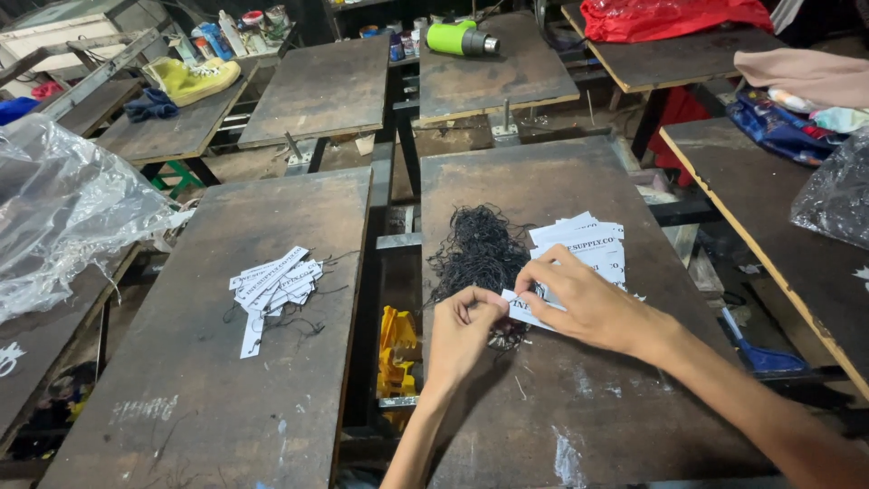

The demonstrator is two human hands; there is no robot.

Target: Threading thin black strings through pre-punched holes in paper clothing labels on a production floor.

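small white paper tag (523, 309) being pinched over right dark wooden board (579, 398) | right hand (593, 303) gripping its edge, left hand (462, 330) closing narrow on thin black string | tangled black string heap (480, 249) and white tag stack (584, 240) lying within reach | finished strung tags (276, 285) sitting apart on left board (181, 389)

Both hands low on a dark, worn wooden board (543, 398): left hand (462, 330) curled, fingertips pinched at the edge of a white paper tag (523, 310), right hand (588, 299) laid over the same tag from the other side, thumb and forefinger gripping it. Just behind them, a tangled heap of black strings (478, 249) beside a fanned stack of white tags (584, 240). On the neighbouring board (226, 407) to the left, a loose pile of strung tags (274, 285); farther off, crumpled clear plastic sheet (63, 208), a yellow shoe (192, 80), a green cylindrical tool (460, 38) and a red plastic bag (670, 18).
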